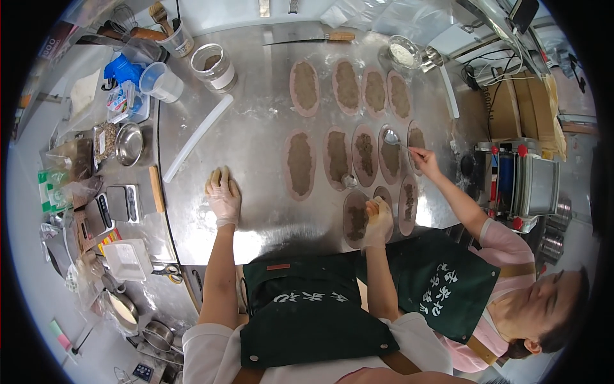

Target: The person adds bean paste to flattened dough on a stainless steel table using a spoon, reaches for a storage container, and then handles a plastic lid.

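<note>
My left hand (223, 195), in a thin clear glove, rests flat on the steel table (256, 137) with its fingers together and nothing in it. My gloved right hand (378, 219) is closed over the filling on the nearest oval dough piece (355, 219). Several oval dough pieces spread with brown filling (299, 163) lie in rows across the table. A co-worker's hand (425, 159) on the right holds a metal spoon (391, 137) over one piece.
A long white rod (197, 136) lies diagonally left of the dough. A jar (213, 66), plastic cup (160, 81), metal bowl (128, 143), knife (313, 40) and flour bowl (403, 52) stand around. A rolling machine (521, 184) is at right.
</note>
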`<state>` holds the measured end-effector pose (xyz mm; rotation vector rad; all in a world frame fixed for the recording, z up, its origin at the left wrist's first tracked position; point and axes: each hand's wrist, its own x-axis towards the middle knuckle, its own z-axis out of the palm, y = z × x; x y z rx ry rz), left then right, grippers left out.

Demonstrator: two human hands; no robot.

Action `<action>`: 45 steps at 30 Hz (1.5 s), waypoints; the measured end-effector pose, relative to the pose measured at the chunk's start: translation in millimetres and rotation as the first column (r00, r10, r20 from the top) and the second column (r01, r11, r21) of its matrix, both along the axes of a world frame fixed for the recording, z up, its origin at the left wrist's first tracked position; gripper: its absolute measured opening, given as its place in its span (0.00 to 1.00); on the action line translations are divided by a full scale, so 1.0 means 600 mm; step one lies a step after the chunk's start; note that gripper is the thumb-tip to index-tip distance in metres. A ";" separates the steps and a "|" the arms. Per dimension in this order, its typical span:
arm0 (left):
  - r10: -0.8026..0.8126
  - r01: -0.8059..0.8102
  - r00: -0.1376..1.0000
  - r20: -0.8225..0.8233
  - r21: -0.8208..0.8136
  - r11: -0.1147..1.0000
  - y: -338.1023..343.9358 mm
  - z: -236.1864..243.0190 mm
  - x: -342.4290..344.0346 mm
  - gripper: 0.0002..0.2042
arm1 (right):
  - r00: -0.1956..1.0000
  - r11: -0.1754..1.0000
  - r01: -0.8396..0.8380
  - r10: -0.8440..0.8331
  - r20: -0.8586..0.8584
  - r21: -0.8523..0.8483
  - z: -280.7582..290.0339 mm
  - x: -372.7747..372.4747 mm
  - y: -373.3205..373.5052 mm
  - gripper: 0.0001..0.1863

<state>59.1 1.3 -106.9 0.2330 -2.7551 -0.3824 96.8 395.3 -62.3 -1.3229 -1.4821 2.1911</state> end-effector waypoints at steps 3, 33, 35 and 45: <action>-0.001 0.001 1.000 0.009 -0.006 1.000 0.002 0.000 -0.001 0.20 | 0.998 1.000 -0.007 0.006 -0.058 -0.016 -0.012 0.012 0.001 0.15; 0.020 -0.020 0.999 0.038 -0.008 1.000 0.002 0.002 0.001 0.20 | 0.981 0.977 -0.168 0.179 -0.075 0.130 0.002 -0.026 -0.003 0.12; 0.006 -0.006 0.999 0.034 -0.001 1.000 0.003 0.003 -0.002 0.20 | 0.985 0.984 -0.146 0.154 -0.079 0.098 -0.022 -0.055 0.006 0.13; -0.001 0.001 1.000 0.004 0.007 1.000 0.010 0.009 -0.005 0.19 | 0.970 0.998 -0.049 0.038 -0.240 -0.043 -0.044 -0.181 -0.010 0.13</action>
